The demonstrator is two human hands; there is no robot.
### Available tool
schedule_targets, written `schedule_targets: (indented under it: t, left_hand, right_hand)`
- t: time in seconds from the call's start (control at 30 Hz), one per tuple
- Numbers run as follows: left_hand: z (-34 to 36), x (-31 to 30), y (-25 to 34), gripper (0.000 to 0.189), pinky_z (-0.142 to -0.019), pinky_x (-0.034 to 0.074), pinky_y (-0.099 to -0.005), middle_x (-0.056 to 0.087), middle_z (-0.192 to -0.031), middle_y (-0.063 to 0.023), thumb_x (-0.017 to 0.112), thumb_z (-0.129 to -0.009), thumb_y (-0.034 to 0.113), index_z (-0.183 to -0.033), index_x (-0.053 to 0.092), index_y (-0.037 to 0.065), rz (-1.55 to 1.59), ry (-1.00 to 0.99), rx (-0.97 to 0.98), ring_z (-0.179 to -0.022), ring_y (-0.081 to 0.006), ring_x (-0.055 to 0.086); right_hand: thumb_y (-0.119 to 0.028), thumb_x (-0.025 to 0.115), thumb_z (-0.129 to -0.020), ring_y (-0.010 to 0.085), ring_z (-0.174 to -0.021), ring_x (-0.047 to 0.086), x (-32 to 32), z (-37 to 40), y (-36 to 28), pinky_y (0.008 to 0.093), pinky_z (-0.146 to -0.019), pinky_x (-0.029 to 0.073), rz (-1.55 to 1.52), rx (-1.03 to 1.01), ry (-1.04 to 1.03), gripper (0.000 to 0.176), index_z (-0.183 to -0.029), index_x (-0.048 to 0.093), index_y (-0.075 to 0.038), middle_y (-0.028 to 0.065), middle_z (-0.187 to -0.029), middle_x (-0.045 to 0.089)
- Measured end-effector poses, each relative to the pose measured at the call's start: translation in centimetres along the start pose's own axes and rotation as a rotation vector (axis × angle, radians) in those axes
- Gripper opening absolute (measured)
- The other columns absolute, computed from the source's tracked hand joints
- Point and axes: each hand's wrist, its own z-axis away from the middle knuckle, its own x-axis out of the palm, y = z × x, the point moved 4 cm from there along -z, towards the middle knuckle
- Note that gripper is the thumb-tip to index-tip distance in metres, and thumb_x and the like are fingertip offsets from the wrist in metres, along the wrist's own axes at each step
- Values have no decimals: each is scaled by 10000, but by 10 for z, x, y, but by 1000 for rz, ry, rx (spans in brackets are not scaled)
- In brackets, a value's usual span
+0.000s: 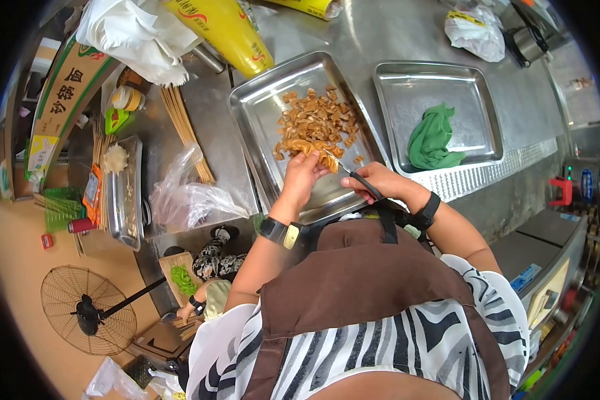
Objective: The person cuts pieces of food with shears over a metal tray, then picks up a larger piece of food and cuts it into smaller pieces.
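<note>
My left hand [301,179] grips a folded brown food piece [329,161] over the near part of a metal tray [247,143]. Black-handled scissors [365,185] are in my right hand [379,181], their blades at that brown piece. Beyond both hands, a heap of cut brown pieces [317,120] lies in the same tray. To the right, a second metal tray [407,72] holds a crumpled green cloth [437,140].
Wooden skewers [183,133], a clear plastic bag [197,193] and a narrow metal tray [117,200] lie left. Yellow packaging [227,33] stands behind the tray. At lower left are a fan [88,310] and another person's hand [187,311] near green vegetables [183,279].
</note>
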Motion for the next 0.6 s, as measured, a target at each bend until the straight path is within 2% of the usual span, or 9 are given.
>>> schedule_targets:
  t: [0.07, 0.27, 0.37, 0.6]
  left_hand:
    - [0, -2, 0, 211, -766, 511, -310, 631, -942, -84, 478, -941, 169, -1041, 556, 1, -69, 17, 0, -825, -179, 624]
    - [8, 4, 7, 202, -728, 526, -282, 639, -933, -65, 482, -943, 154, -1010, 594, 1, -240, 47, 55, -812, -142, 624]
    - [10, 6, 5, 200, -724, 527, -275, 636, -932, -57, 488, -940, 151, -1014, 594, -1, -236, 45, 66, -819, -134, 620]
    - [9, 8, 0, 201, -732, 529, -271, 632, -934, -45, 499, -935, 142, -1034, 590, -7, -269, 6, 115, -828, -123, 613]
  right_hand:
    - [-528, 639, -789, 89, -484, 487, -1, -3, 1, 225, -448, 385, 90, -40, 33, 523, -613, 536, -46, -3, -532, 488]
    - [-527, 641, -786, 101, -502, 489, -7, 2, -8, 242, -469, 397, 328, -154, 73, 513, -620, 542, -52, 4, -539, 487]
    - [-527, 642, -785, 101, -496, 490, -5, -3, 1, 240, -461, 392, 207, -130, 44, 518, -612, 538, -50, 6, -536, 491]
    - [-512, 657, -780, 97, -468, 486, -2, 0, 0, 237, -447, 392, 187, -104, 56, 522, -596, 527, -41, 11, -518, 491]
